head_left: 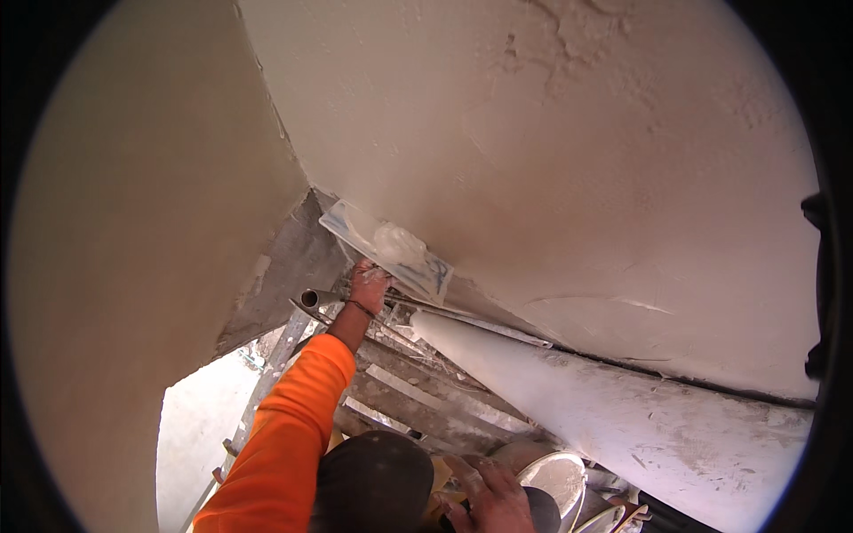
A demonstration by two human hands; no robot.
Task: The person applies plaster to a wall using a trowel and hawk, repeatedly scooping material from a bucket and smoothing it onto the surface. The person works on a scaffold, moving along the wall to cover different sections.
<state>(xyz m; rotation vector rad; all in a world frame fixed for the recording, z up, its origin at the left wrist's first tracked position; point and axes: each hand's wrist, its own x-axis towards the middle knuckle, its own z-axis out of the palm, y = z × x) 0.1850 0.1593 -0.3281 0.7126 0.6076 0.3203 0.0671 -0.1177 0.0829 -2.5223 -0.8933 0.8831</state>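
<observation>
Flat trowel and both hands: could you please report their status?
Left hand gripping flat trowel, pale plaster on its face; right hand low, near pale bucket, grip unclear; open-ended pipe close to left hand.

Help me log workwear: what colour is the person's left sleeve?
Bright orange. The left sleeve shows best in the head view, the only one here.

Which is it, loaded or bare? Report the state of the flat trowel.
Loaded: a pale lump sits on the face of the flat trowel held in the left hand.
</observation>
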